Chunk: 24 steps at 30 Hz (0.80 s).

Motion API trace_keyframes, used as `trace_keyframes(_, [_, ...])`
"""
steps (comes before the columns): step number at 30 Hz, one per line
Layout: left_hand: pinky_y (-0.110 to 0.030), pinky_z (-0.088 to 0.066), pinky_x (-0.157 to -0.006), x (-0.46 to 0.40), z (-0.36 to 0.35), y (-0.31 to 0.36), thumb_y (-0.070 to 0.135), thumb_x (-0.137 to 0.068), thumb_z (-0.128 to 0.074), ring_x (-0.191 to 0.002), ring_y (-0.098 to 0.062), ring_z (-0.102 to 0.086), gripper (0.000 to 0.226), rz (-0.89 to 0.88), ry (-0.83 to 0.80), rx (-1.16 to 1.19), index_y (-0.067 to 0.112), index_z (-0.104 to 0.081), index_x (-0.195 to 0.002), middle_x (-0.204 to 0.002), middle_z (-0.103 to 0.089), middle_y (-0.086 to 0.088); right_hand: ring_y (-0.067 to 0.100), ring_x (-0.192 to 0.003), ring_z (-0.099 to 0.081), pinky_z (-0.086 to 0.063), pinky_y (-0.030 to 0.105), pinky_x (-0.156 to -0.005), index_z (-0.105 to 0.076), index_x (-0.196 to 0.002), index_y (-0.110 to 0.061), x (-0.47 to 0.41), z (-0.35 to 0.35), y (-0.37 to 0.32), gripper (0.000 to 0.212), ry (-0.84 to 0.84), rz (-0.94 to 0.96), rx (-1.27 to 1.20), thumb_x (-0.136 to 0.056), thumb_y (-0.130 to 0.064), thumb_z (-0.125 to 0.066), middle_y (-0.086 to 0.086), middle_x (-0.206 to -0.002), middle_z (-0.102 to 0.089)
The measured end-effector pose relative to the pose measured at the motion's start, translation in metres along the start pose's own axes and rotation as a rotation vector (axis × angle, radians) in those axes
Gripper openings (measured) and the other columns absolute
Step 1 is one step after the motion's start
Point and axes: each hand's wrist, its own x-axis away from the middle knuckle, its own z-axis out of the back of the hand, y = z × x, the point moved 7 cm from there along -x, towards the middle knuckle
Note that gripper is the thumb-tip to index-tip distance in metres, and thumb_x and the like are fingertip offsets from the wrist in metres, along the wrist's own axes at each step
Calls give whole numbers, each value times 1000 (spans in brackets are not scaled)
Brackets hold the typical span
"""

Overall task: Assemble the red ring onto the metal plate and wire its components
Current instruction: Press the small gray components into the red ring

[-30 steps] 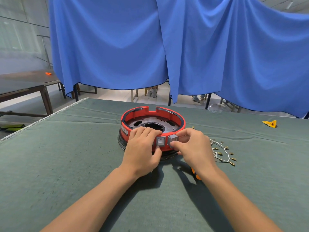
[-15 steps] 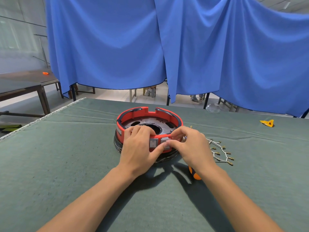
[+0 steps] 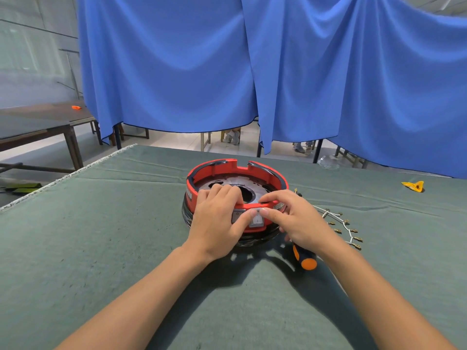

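Glossy red plastic ring (image 3: 276,179), metal plate (image 3: 257,188), matt cloth table cover (image 3: 101,236)

Red ring (image 3: 278,179) w/ black trim on top edge, sits on silver-grey metal plate (image 3: 257,189); grey switches (image 3: 256,219) set in its front. Tabletop (image 3: 101,236) covered in dark green felt, blue curtain (image 3: 278,66) behind. Screwdriver handle (image 3: 304,256) black w/ orange end; small yellow piece (image 3: 413,185) far right; white wires (image 3: 338,223) w/ brass-coloured terminals.
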Motion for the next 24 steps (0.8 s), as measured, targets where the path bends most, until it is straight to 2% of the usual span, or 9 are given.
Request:
trace_keyframes(3, [-32,-31,-72,-2,-1,-2,43,-86,-51,-77,-19,-45,29,-8,-8,30,16,-49,-76,-77,-50,7,4,-90,-54,-42,23,-82,-65,-102,-25,-2,0,1,12,53,-9,53,-90,-26,-64,-12,-99,-56])
trace_keyframes(7, [-31,-30,-70,-4,-3,-3,36,-84,-58,-76,-18,-43,25,8,-18,73,14,-50,-75,-75,-49,7,9,-96,-55,-44,33,-86,-60,-93,-33,1,-2,0,8,110,-15,71,-89,-29,-65,-12,-99,-58])
trace_keyframes(10, [-29,-32,-72,-4,-2,-6,37,-80,-62,-76,-15,-45,25,22,-41,115,14,-53,-77,-76,-53,5,3,-77,-53,-47,32,-78,-60,-94,-34,2,-2,1,10,104,-1,52,-89,-27,-65,-14,-97,-56])
trace_keyframes(12, [-26,-32,-77,-4,-2,-9,39,-75,-64,-79,-10,-43,27,6,-104,121,16,-53,-82,-79,-52,9,-1,-63,-54,-48,24,-62,-61,-98,-34,3,0,3,17,49,-8,20,-88,-22,-66,-15,-98,-54])
trace_keyframes(14, [-17,-29,-79,-3,-1,-9,41,-70,-66,-81,-3,-38,31,-39,-163,103,21,-53,-89,-83,-46,21,0,-61,-57,-44,13,-48,-62,-104,-33,4,1,6,29,-29,-29,-39,-84,-13,-69,-14,-103,-53])
trace_keyframes(15, [-15,-27,-80,-3,-1,-8,41,-69,-67,-82,-2,-37,33,-57,-177,90,23,-53,-92,-84,-43,24,1,-64,-57,-43,11,-46,-62,-106,-33,4,1,7,34,-50,-36,-46,-82,-10,-70,-13,-104,-52])
trace_keyframes(17, [-18,-26,-79,-2,-1,-7,40,-68,-67,-84,-2,-38,33,-69,-170,69,24,-52,-93,-85,-41,25,5,-70,-56,-46,16,-52,-62,-108,-33,4,1,6,36,-39,-29,7,-81,-11,-72,-15,-105,-52])
trace_keyframes(21, [-22,-28,-79,-2,-3,-10,36,-69,-72,-84,-4,-40,33,-48,-156,61,24,-53,-93,-87,-47,17,8,-82,-52,-52,40,-83,-62,-111,-31,3,-1,4,35,23,-30,127,-80,-19,-74,-14,-109,-55])
trace_keyframes(24, [-20,-27,-78,0,-4,-10,33,-69,-74,-84,-6,-42,34,-38,-152,47,23,-54,-94,-88,-48,16,8,-97,-55,-49,39,-89,-63,-109,-34,5,2,3,31,64,-18,193,-81,-24,-72,-16,-109,-57])
